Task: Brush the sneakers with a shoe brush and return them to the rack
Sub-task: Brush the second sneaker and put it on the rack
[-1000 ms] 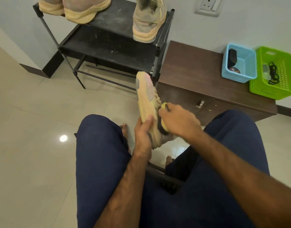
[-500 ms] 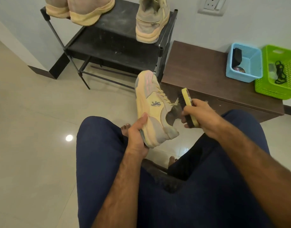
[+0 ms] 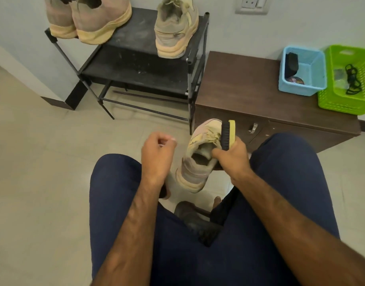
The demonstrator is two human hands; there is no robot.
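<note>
A beige and pink sneaker hangs between my knees, heel toward me, opening up. My right hand grips its collar together with the shoe brush, whose yellow back and black bristles stick up beside the tongue. My left hand hovers to the left of the sneaker, apart from it, fingers curled with nothing in them. The black shoe rack stands against the wall ahead. One matching sneaker sits on the right of its top shelf, and a pair on the left.
A low brown cabinet stands right of the rack, close to my right knee. On it are a blue basket and a green basket with small items. A dark stool is under me. Tiled floor spreads to the left.
My left hand has let go of the sneaker and moved left. The sneaker has swung heel-down into my right hand, which holds it along with the brush. The view has tilted slightly.
</note>
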